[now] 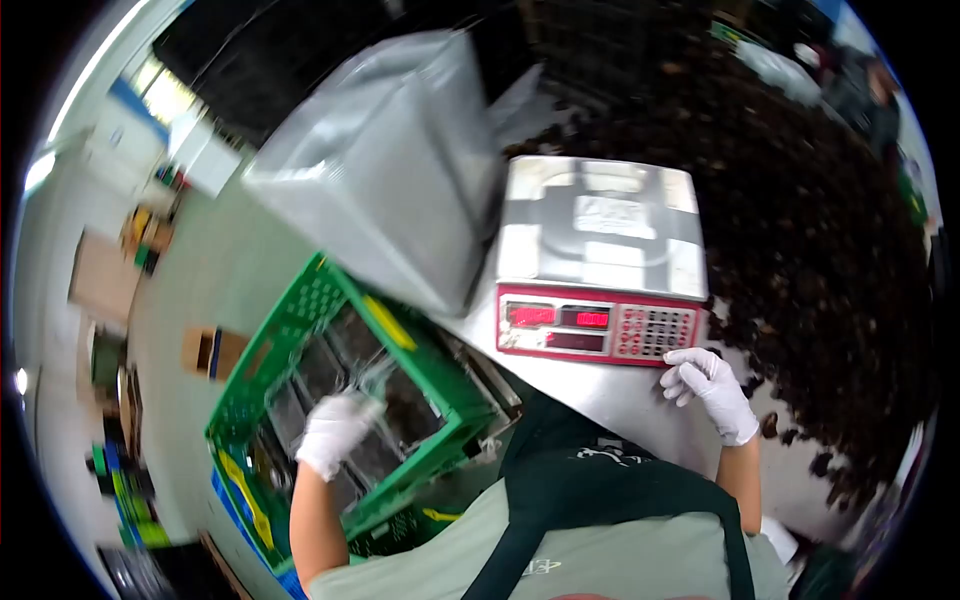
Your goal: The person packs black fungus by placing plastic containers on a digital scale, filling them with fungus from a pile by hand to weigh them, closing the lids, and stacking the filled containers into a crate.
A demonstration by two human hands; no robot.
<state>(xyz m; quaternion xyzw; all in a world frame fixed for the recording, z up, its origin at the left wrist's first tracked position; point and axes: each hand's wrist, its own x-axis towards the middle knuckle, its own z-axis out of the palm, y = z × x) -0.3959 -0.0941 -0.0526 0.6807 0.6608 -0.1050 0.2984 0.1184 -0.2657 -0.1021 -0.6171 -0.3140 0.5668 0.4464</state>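
My left hand (340,430), in a white glove, is over the green crate (440,385), which holds several clear plastic packs with dark contents. It is blurred, and its fingers seem to touch a clear pack (400,405). My right hand (702,380), also gloved, rests near the keypad corner of the red and silver scale (600,230), its fingers loosely curled. Red digits glow on the scale's display, and its plate holds nothing.
A tall grey plastic-wrapped block (390,170) stands left of the scale. Dark brown pieces (820,250) are heaped along the right of the metal table (580,390). A person (870,95) is at the far upper right. Boxes stand on the floor at left.
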